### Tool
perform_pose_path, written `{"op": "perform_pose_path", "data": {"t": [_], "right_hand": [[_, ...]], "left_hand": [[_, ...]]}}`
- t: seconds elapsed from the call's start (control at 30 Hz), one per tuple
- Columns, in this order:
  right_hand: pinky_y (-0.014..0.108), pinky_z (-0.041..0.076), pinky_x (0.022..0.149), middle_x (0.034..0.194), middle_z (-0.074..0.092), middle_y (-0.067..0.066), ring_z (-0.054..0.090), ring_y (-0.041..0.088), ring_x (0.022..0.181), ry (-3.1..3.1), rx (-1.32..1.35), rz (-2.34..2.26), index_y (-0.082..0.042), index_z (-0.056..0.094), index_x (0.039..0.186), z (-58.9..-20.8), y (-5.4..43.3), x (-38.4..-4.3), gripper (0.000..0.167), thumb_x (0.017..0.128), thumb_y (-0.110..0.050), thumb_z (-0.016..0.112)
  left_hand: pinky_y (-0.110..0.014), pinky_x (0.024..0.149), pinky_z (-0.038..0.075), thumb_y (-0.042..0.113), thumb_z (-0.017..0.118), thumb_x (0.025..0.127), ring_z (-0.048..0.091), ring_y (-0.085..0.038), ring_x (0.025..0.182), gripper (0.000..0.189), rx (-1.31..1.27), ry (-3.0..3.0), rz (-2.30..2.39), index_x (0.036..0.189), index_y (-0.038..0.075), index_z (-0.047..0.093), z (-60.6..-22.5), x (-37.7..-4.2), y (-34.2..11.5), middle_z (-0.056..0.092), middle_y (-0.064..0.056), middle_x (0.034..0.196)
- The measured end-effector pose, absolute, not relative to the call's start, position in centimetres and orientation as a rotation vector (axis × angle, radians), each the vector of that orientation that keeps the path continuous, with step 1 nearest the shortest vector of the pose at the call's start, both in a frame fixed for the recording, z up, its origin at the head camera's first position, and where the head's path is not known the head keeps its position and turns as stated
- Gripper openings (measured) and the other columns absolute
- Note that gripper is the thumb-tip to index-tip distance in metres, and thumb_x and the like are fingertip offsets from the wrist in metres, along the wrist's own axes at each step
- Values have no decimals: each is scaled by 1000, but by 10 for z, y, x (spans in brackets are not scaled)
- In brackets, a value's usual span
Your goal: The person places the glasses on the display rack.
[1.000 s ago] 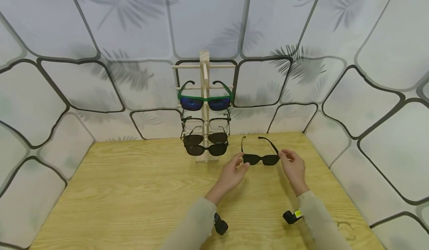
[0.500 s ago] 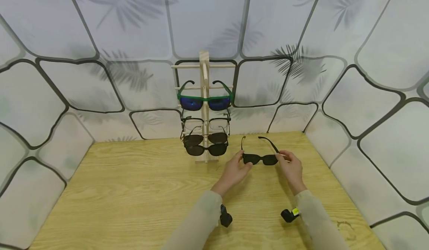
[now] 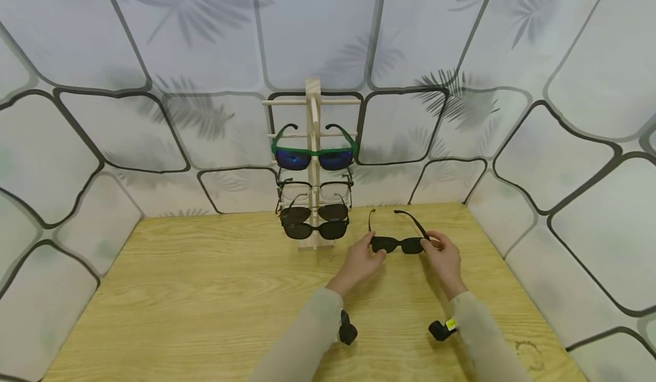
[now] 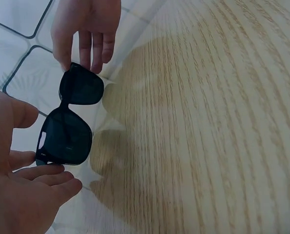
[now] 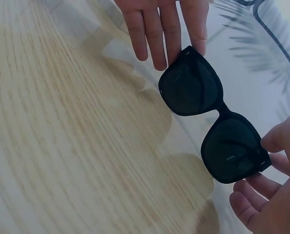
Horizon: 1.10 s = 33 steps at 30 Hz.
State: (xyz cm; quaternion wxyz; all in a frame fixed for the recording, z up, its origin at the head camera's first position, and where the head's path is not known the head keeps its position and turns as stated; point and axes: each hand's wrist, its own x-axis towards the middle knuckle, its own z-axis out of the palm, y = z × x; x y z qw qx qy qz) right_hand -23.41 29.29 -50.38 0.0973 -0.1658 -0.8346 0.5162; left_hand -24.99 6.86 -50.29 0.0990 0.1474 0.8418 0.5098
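Note:
Black sunglasses (image 3: 398,245), arms unfolded toward the back wall, are between my two hands, right of the display rack. At their right hinge, my right hand (image 3: 445,259) pinches the frame, thumb in front and fingers behind, as the right wrist view also shows. My left hand (image 3: 357,263) touches the left corner with loosely extended fingers (image 4: 42,171); its thumb stands apart from the lens in the left wrist view. Whether the frame rests on the table or is slightly raised cannot be told.
A wooden display rack (image 3: 314,114) stands left of the hands. It bears green-framed sunglasses with blue lenses (image 3: 314,153), clear eyeglasses (image 3: 335,184) and two dark pairs below. Patterned walls (image 3: 205,126) enclose the wood-grain table (image 3: 205,302) at back and sides.
My right hand has shifted slightly left, its thumb now over the right lens edge. The left hand has moved slightly right and forward. The sunglasses have barely moved.

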Motion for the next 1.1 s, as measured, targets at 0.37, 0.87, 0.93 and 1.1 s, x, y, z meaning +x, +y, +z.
{"op": "perform_pose_path", "data": {"t": [0.37,0.87,0.93,1.1], "right_hand": [[12,50,73,129,69,21,61,-3,85,-2427,-494,1556,-9,64,143,-505,292,-234,42,108,-31,61],[19,50,66,93,71,1,61,8,76,-2380,-496,1574,-5,71,133,-506,295,-233,35,104,-24,66],[19,52,66,90,70,-2,62,10,76,-2370,-485,1599,-3,71,133,-506,296,-232,35,105,-24,65],[22,57,72,94,69,-2,64,10,78,-2367,-463,1643,-2,68,136,-502,298,-229,39,106,-27,64]], "left_hand": [[-53,107,54,27,59,108,62,-37,134,58,425,2510,1560,160,6,45,-501,-250,69,62,-21,145],[-34,80,60,20,59,109,72,-18,95,33,345,2564,1727,139,9,69,-501,-250,70,76,-8,110],[-34,81,60,21,59,109,72,-18,96,32,339,2561,1735,138,11,70,-500,-249,70,77,-8,110],[-37,82,61,22,61,108,73,-18,94,31,339,2545,1775,136,12,72,-497,-248,70,78,-7,108]]}}
